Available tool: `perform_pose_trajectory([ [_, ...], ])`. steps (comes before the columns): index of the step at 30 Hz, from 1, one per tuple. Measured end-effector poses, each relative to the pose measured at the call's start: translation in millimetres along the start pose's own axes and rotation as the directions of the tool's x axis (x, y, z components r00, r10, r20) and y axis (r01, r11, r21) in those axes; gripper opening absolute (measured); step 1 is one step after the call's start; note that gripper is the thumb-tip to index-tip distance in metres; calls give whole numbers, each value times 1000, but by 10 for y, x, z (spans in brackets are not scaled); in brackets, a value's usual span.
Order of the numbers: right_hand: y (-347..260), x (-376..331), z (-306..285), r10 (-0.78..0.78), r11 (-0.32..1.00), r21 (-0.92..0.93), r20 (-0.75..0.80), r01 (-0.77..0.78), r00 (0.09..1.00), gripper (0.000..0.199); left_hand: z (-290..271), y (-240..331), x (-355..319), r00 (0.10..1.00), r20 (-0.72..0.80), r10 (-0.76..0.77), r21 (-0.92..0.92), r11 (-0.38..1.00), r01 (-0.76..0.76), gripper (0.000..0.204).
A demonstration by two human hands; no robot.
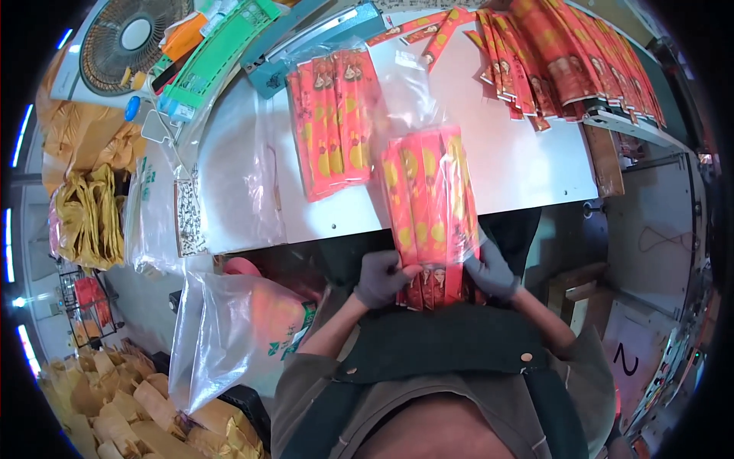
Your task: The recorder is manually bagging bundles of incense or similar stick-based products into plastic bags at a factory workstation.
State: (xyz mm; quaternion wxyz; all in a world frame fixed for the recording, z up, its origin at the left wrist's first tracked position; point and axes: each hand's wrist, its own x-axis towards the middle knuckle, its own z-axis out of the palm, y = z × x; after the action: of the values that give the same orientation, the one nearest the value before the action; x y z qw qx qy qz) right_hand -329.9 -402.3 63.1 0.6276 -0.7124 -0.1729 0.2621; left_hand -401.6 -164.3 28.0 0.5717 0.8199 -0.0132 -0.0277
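My left hand (pixel 380 277) and my right hand (pixel 493 271), both in grey gloves, grip the near end of a clear plastic bag of long red packets (pixel 430 200). My left thumb presses on its left side; the right fingers close round its right edge. Yellow patterns cover the packets, and their near ends (pixel 432 288) show between my hands, close to my apron. The bag's loose far end (pixel 411 92) lies on the white table. Just left of it rests a similar filled bag (pixel 334 122), lying flat.
Loose long red packets (pixel 566 61) are heaped at the far right of the table (pixel 527 172). A teal bag sealer (pixel 313 38), green strips (pixel 222 53) and a fan (pixel 136 34) stand at the far left. A clear bag (pixel 222 329) hangs below the left edge, by brown paper packets (pixel 130 405).
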Motion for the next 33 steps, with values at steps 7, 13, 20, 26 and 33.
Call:
perform_pose_trajectory([
  [7,-1426,617,-930,-494,226,-890,245,395,834,34,-1170,1345,1037,982,-23,188,-322,928,-185,8],
  [13,-2802,527,-1015,-831,128,-883,153,451,535,18,-1642,2629,1430,816,-251,521,-341,742,-578,15],
  [20,-2786,803,-769,-678,342,-750,220,566,701,24,-1472,2406,1576,450,105,887,620,295,-727,18],
  [26,-2664,1311,-552,-509,-28,-767,563,641,652,45,-1493,2515,1307,343,-21,939,697,260,-668,40],
  [33,-2586,2769,-309,-697,351,-746,195,566,690,31,-1336,1478,1637,996,-76,34,-543,837,-71,41],
])
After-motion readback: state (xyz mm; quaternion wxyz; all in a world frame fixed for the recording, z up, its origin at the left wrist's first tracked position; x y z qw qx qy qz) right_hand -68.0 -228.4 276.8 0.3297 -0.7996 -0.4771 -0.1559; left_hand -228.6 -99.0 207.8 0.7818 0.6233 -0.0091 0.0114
